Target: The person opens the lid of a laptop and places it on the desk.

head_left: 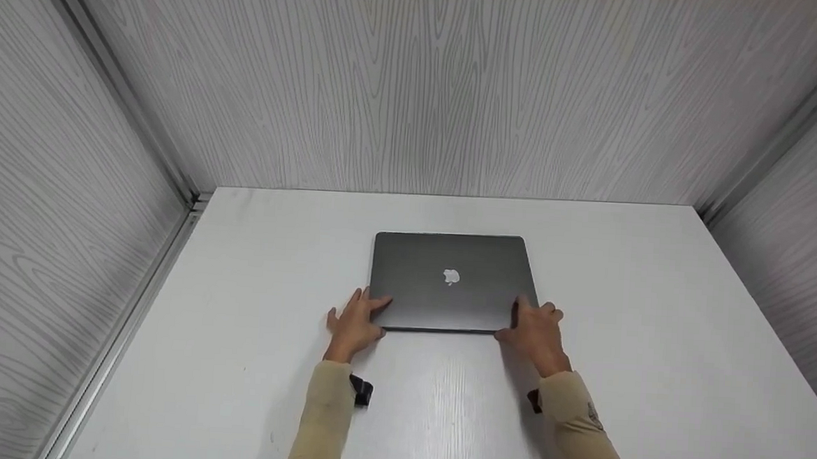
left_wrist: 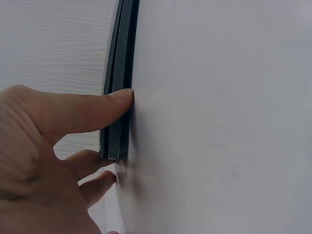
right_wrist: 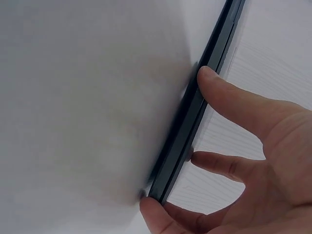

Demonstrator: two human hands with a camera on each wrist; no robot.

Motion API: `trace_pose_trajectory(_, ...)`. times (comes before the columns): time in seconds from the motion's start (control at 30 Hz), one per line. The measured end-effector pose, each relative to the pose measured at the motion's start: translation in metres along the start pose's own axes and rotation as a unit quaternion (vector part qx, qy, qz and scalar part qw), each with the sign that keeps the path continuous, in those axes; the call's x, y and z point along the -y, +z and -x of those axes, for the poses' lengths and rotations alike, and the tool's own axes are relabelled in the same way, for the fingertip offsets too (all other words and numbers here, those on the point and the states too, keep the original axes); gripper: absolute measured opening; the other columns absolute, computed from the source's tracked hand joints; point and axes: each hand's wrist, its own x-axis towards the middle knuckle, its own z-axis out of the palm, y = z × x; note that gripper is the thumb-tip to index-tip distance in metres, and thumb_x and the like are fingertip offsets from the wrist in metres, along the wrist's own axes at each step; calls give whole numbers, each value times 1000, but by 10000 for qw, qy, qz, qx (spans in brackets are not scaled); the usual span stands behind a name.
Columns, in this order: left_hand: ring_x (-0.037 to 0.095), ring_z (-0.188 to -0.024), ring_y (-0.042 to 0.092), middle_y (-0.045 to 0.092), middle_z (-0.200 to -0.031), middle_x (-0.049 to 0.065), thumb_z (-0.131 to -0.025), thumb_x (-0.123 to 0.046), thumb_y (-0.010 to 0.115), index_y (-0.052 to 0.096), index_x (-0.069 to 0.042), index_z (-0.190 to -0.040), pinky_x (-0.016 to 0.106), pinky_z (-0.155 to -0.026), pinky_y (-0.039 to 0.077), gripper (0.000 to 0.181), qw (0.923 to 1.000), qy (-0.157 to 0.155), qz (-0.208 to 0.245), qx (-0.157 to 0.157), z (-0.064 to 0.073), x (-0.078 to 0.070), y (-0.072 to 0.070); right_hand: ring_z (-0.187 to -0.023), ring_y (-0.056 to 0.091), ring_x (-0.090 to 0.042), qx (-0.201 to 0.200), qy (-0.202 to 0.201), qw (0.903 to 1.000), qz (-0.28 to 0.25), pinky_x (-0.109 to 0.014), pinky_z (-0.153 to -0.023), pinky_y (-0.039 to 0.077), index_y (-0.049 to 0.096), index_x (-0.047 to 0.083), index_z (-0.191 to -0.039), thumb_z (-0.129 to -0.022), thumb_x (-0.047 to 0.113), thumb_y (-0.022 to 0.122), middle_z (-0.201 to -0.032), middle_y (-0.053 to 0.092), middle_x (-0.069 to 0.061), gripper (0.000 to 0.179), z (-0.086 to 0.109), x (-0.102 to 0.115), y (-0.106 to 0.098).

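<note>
A closed grey laptop with a white apple logo lies flat on the white table. At its near left corner, my left hand grips it, thumb on the front edge and index finger on the lid. My right hand holds the near right corner in a similar way. In the left wrist view, the left thumb presses across the laptop's edge, other fingers round the corner. From the right wrist, the right thumb touches the laptop's front edge, with fingertips at the lid and corner.
Grey wood-grain panels stand behind the table, on the left and on the right. A metal rail runs along the left side. Black devices sit at the left wrist and the right wrist.
</note>
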Motion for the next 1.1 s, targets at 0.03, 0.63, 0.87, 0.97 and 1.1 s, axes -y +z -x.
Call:
trace_pose_trajectory(0.03, 38, -149, 28, 39, -155, 24, -77, 8, 77, 69, -11, -133, 72, -113, 6, 59, 10000, 16, 14, 2, 0, 0, 0, -114, 42, -62, 6, 12, 10000, -15, -60, -80, 52, 48, -12, -135, -81, 15, 83, -117, 44, -48, 70, 0, -1, -1)
trace_pose_trajectory(0.63, 43, -140, 41, 49, -147, 27, -89, -7, 75, 60, 0, -139, 70, -108, 28, 53, 9951, 516, -827, 173, 14, -1, -8, -113, 46, -57, 111, -204, 9987, 463, -68, -89, 43, 51, -7, -139, -85, 26, 81, -122, 46, -42, 69, 0, -9, -6)
trace_pose_trajectory(0.87, 42, -132, 51, 57, -140, 24, -90, -20, 77, 58, 2, -139, 67, -102, 38, 57, 9831, 798, -1648, 54, 31, 2, -11, -133, 29, -63, 734, -906, 9916, 562, -75, -103, 29, 49, -4, -144, -94, 32, 73, -145, 31, -45, 67, -8, -6, -6)
trace_pose_trajectory(0.97, 48, -143, 32, 41, -153, 27, -87, -34, 81, 43, 2, -151, 70, -110, 25, 83, 9792, 505, -1847, 670, 37, 1, -17, -136, 26, -63, 796, -1370, 9856, 592, -74, -106, 24, 50, -3, -144, -94, 33, 72, -148, 30, -43, 65, -13, -2, -5)
trace_pose_trajectory(1.1, 53, -149, 9, 18, -163, 28, -76, -49, 87, 26, -2, -159, 73, -113, 9, 113, 9708, 80, -1954, 1389, 41, -1, -21, -138, 27, -60, 759, -1835, 9771, 761, -73, -109, 21, 51, -1, -143, -94, 33, 73, -148, 33, -39, 63, -17, 3, -5)
